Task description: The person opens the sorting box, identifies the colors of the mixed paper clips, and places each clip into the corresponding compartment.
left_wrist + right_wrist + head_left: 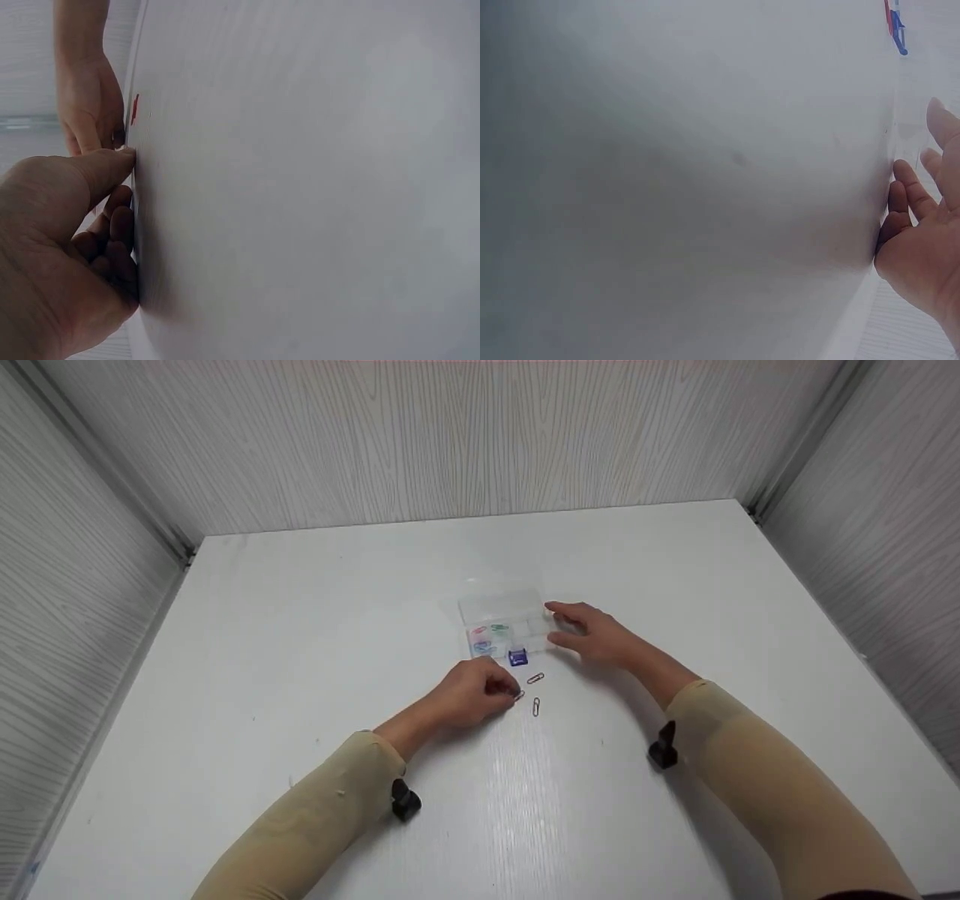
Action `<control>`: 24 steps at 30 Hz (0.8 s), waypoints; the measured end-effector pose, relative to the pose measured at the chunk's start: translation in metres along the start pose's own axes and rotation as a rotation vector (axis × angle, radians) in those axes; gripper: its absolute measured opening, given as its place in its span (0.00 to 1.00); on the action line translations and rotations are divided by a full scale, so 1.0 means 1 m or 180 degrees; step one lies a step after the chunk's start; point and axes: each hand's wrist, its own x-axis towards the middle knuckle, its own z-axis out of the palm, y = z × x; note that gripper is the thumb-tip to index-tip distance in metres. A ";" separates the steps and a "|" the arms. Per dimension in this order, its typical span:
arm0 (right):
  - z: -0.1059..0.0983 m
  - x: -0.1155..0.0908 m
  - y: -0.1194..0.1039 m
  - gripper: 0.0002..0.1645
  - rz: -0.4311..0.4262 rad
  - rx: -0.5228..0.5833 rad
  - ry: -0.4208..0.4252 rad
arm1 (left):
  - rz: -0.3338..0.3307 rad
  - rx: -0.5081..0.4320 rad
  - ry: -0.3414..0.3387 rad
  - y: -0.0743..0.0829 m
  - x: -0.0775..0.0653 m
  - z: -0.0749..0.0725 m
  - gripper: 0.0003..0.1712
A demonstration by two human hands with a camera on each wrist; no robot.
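Low over the table, my left hand (474,692) pinches a paper clip (519,695) between thumb and fingertips; in the left wrist view the clip is hidden by the hand (67,232). Two more paper clips lie just right of it, one farther back (535,678) and one nearer (536,706). Behind them stands a clear compartment box (534,645), its lid (501,605) folded back. Pink, green and blue clips (484,647) lie in its left compartments. My right hand (592,636) is at the box's right end, thumb and fingers spread and loosely bent.
A small dark-blue squarish piece (518,657) is at the box's front edge; its kind is unclear. The white table (315,600) meets pale wood-grain panels (450,442) at the back and sides. Black wrist mounts (406,800) hang below both sleeves.
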 end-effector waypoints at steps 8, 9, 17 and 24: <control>-0.001 -0.001 0.000 0.42 -0.0046 0.0045 0.0018 | -0.0067 0.0068 -0.0002 0.004 0.000 0.001 0.06; -0.001 0.000 0.001 0.42 -0.0056 0.0045 0.0019 | -0.0069 0.0076 0.0003 0.004 0.000 0.001 0.06; 0.001 -0.001 0.001 0.42 -0.0099 0.0014 0.0022 | -0.0142 -0.0116 0.0121 0.006 0.000 -0.001 0.06; 0.000 -0.001 0.002 0.42 -0.0164 0.0035 0.0048 | 0.0029 -0.0312 0.0420 0.018 0.009 -0.019 0.07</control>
